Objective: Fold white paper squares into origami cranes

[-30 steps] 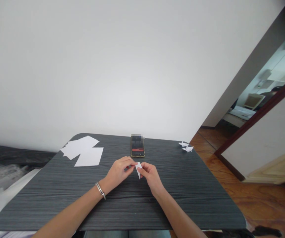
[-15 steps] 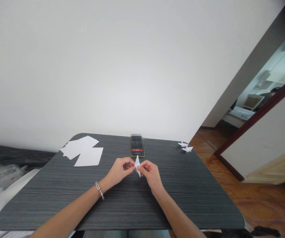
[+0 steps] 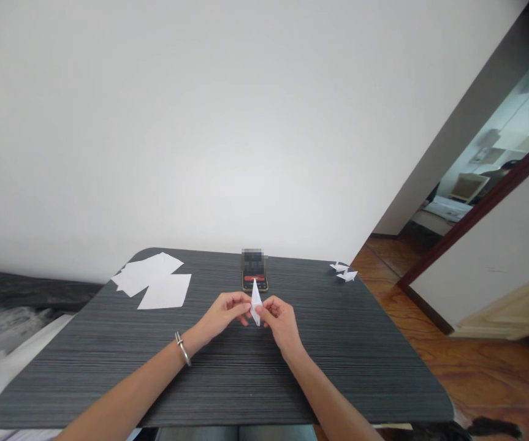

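A narrow, diamond-shaped piece of folded white paper [image 3: 255, 300] is held above the dark table between both hands, its long point toward the phone. My left hand [image 3: 230, 309], with a silver bracelet on its wrist, pinches the paper's left edge between thumb and fingers. From the other side, my right hand [image 3: 279, 315] grips the right edge, thumb on top. Just beyond the paper lies a phone [image 3: 255, 269] with a lit screen, partly covered by the paper's tip.
Loose white paper sheets [image 3: 165, 291] lie at the table's back left. Two small folded paper figures [image 3: 347, 275] sit at the back right. The dark table [image 3: 84, 367] stands against a white wall [image 3: 255, 122]. A doorway opens on the right.
The folded paper has become more upright between my hands, its upper tip reaching farther over the phone. My left fingers have shifted slightly along its edge.
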`<state>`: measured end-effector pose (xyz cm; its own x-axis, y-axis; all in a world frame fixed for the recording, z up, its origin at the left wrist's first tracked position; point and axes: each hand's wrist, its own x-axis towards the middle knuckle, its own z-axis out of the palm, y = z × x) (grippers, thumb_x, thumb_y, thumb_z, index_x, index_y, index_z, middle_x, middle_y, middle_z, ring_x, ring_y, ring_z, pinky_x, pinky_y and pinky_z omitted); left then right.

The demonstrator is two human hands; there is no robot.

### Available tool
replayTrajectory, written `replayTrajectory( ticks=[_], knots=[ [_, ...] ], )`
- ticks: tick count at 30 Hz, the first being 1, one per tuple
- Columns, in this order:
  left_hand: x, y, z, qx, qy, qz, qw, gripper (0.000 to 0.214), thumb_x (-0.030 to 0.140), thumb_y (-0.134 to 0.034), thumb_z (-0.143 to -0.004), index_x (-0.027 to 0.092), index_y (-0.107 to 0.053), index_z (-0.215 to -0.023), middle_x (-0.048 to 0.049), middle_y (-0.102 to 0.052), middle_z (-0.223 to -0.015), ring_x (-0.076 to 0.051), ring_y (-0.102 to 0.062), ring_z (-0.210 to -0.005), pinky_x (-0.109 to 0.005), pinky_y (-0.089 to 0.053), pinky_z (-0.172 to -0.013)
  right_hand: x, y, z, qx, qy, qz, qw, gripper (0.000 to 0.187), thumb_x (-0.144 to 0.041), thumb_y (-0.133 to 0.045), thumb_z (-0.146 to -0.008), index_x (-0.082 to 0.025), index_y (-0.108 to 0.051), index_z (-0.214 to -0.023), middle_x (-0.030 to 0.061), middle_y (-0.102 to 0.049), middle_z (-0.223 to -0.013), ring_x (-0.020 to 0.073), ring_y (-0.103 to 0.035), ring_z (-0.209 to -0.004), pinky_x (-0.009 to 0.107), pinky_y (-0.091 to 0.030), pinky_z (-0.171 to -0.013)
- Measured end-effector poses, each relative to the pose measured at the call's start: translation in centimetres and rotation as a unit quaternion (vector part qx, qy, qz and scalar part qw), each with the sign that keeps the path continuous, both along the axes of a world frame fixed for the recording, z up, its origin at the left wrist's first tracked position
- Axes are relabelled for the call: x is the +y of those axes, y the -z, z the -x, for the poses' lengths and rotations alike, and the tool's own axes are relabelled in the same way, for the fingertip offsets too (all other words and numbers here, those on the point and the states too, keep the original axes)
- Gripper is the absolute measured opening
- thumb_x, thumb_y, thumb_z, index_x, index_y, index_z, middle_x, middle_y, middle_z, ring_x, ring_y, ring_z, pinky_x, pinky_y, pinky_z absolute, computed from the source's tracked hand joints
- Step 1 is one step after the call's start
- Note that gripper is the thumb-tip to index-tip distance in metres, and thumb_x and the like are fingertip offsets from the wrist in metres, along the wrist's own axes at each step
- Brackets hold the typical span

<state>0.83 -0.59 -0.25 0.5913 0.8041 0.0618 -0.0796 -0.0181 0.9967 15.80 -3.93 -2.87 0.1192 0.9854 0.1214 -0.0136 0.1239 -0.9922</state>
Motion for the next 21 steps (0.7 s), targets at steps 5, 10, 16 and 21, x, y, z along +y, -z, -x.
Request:
replayTrajectory(
  ticks=[5,10,16,21],
  knots=[
    [0.05,0.41,-0.12,0.010,-0.020,-0.008,1.000,0.020,0.030,-0.061,-0.072,0.010,-0.058,-0.072,-0.0002,-0.057,-0.062,-0.010,-0.053,-0.056,-0.021,-0.045,-0.052,-0.17,0.08,0.11,0.004,-0.029,-0.005,1.000,0.017,-0.029,-0.063,-0.070,-0.015,-0.058,-0.062,-0.0005,-0.058,-0.053,0.0103,-0.049,-0.047,0.021,-0.040,-0.045],
    [0.22,0.73,0.11,0.025,-0.040,-0.026,0.999,0.021,0.031,-0.060,-0.073,0.010,-0.055,-0.069,0.0009,-0.057,-0.059,-0.008,-0.051,-0.049,-0.021,-0.042,-0.050,-0.19,0.26,0.43,0.015,-0.052,-0.008,0.999,0.016,-0.030,-0.061,-0.072,-0.015,-0.060,-0.066,0.0005,-0.061,-0.057,0.0111,-0.052,-0.049,0.022,-0.043,-0.047],
    [0.25,0.51,0.31,0.034,-0.022,-0.033,0.999,0.023,0.033,-0.058,-0.073,0.011,-0.053,-0.068,0.0002,-0.059,-0.058,-0.008,-0.050,-0.047,-0.021,-0.041,-0.049,-0.31,0.18,0.53,0.005,-0.054,-0.009,0.998,0.017,-0.030,-0.060,-0.072,-0.015,-0.058,-0.064,-0.0024,-0.055,-0.052,0.0089,-0.047,-0.047,0.019,-0.037,-0.042],
    [0.13,0.68,0.01,0.023,-0.040,-0.036,0.998,0.022,0.032,-0.060,-0.072,0.011,-0.053,-0.073,0.0012,-0.055,-0.060,-0.008,-0.050,-0.051,-0.020,-0.041,-0.047,-0.31,0.04,0.40,0.009,-0.036,-0.014,0.999,0.017,-0.030,-0.060,-0.071,-0.016,-0.055,-0.062,-0.0045,-0.050,-0.049,0.0080,-0.043,-0.044,0.018,-0.034,-0.040]
  ],
)
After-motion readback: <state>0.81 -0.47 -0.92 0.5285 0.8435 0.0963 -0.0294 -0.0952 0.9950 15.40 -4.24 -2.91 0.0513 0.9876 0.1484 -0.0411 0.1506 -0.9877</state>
